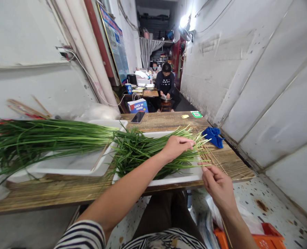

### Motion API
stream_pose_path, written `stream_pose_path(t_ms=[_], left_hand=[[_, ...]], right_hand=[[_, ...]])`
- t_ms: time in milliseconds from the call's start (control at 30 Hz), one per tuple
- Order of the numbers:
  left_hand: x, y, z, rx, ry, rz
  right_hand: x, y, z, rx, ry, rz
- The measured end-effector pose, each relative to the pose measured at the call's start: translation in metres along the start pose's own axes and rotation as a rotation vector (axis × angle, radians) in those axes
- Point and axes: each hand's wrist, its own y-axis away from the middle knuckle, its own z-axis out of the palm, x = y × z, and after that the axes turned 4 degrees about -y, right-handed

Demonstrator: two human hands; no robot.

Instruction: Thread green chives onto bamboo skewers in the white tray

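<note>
The greens point(141, 147) lie in the right-hand tray point(179, 179), tips overhanging its rim, seemingly for easy picking, where the left hand point(177, 148) pinches them; whether the right hand point(217, 181) grips one cannot be told.

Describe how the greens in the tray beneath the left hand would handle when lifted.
The greens would probably droop at their leafy ends, which bend and cross. Their pale ends look stiffer, jutting straight past the tray. Thin and loose-looking, they may slide apart.
</note>
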Motion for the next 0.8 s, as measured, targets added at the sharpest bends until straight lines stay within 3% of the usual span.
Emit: stream_pose_path(t_ms=[600,800], left_hand=[[0.000,0.002,-0.001,-0.026,-0.105,0.048],[-0.005,0.003,-0.001,-0.164,-0.260,0.165]], right_hand=[[-0.002,0.001,-0.001,-0.005,0.041,-0.026],[-0.008,0.000,0.003,0.031,0.050,-0.028]])
